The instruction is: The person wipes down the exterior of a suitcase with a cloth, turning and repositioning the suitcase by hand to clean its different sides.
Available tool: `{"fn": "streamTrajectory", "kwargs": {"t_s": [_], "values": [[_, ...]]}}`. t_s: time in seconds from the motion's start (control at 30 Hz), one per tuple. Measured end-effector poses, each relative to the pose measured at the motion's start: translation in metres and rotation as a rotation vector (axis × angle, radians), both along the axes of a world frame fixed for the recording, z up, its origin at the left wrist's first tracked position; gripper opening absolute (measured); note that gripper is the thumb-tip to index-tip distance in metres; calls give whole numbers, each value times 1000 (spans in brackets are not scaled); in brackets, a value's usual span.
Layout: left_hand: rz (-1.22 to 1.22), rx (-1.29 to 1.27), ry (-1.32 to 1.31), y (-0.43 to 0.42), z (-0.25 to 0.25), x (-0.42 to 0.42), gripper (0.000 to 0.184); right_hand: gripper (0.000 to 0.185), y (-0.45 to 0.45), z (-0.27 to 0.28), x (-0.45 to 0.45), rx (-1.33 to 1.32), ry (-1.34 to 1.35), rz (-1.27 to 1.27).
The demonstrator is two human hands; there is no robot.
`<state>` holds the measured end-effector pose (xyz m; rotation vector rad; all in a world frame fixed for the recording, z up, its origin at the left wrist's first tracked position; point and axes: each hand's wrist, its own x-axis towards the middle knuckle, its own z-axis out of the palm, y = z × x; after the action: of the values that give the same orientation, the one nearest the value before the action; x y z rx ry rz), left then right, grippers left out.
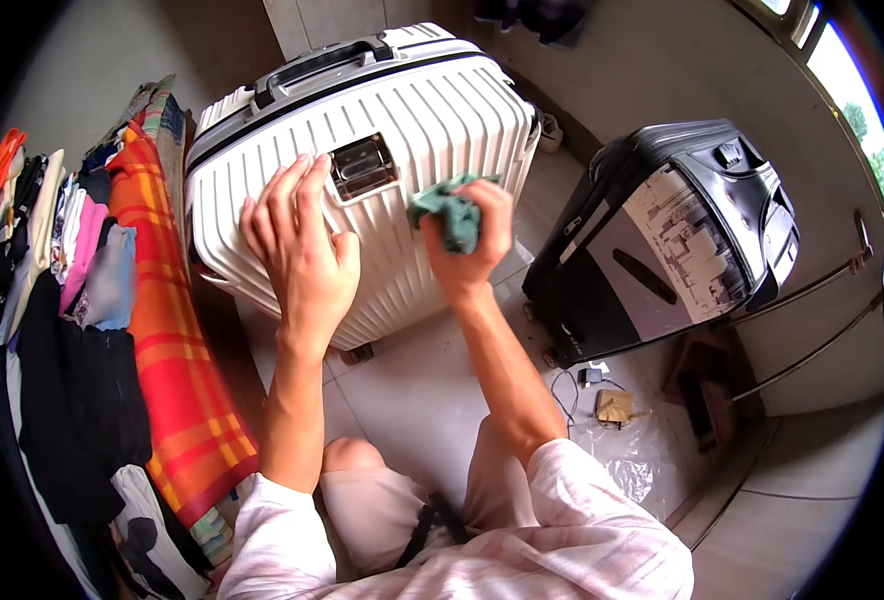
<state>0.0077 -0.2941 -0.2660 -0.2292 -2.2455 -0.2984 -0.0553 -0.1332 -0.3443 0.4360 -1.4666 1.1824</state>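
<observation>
A white ribbed hard-shell suitcase [442,105] stands upright on the floor in front of me, with a black carry handle [327,62] on its top. Set into its front is a dark, shiny rectangular recess [362,167]. My left hand [305,245] lies with fingers stretched out on the ribbed front, just left of the recess. To the right of the recess, my right hand [472,235] grips a crumpled green cloth [454,213] against the suitcase front.
A black and grey suitcase [652,240] with a city print stands at the right. Clothes [82,260] and an orange checked blanket [167,330] line the left side. A charger [592,376], a small brown packet [615,407] and clear plastic [632,465] lie on the floor.
</observation>
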Motion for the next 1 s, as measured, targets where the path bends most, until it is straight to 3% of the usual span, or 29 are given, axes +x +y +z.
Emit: {"fn": "streamTrajectory", "kwargs": {"t_s": [0.07, 0.2, 0.3, 0.4, 0.5, 0.57, 0.7, 0.8, 0.9, 1.0], "values": [[26, -27, -1, 1, 0, 1, 72, 46, 5, 31, -5, -97, 92, -24], [76, -57, 25, 6, -3, -3, 73, 48, 0, 82, -9, 206, -36, -166], [72, -47, 33, 4, -5, -7, 70, 45, -8, 52, -12, 201, -10, -208], [71, -44, 49, 3, -6, -8, 68, 45, -6, -17, -11, 218, -53, -204], [54, -44, 62, 1, -7, -7, 67, 44, 10, -60, -3, 259, -106, -62], [57, -40, 71, 3, -8, -6, 68, 41, 30, -52, 0, 212, -94, -29], [50, -19, 62, 4, -7, -4, 68, 37, 59, 40, -16, 70, 119, -179], [37, -10, 49, 4, -6, -2, 69, 37, 54, 73, -39, 96, 148, -240], [52, -7, 60, 5, -7, -5, 69, 36, 36, 45, -46, 140, 113, -292], [46, -20, 64, 1, -9, -9, 68, 33, 29, -20, -42, 129, -23, -286]]}}
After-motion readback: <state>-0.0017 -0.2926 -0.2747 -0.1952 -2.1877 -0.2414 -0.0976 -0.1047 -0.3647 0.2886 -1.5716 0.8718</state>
